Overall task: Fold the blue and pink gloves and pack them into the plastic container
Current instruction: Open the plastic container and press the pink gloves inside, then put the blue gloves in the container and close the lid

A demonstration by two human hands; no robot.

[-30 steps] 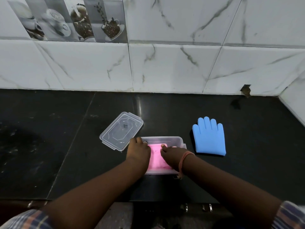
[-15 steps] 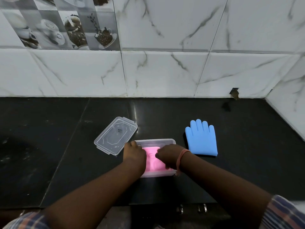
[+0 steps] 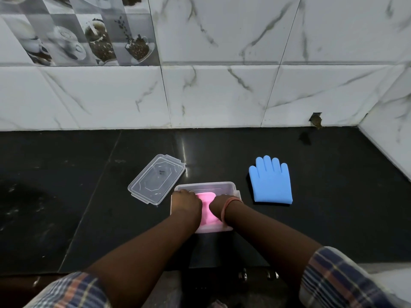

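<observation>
Both hands, the left hand [image 3: 186, 202] and right hand [image 3: 219, 204], press the folded pink glove [image 3: 208, 206] down inside the plastic container [image 3: 205, 186]; the unfolded blue glove [image 3: 270, 184] lies flat on the surface [image 3: 333, 207] just right, fingers pointing away, nearer the right hand.

Two bare forearms enter from the bottom of the frame. Short plaid sleeves [image 3: 338, 283] in navy, white and orange show at the lower corners. A thin orange band [image 3: 227, 206] circles the right wrist.

Dim soft light, glare streak on black counter [image 3: 184, 156], wide-angle edge distortion
</observation>
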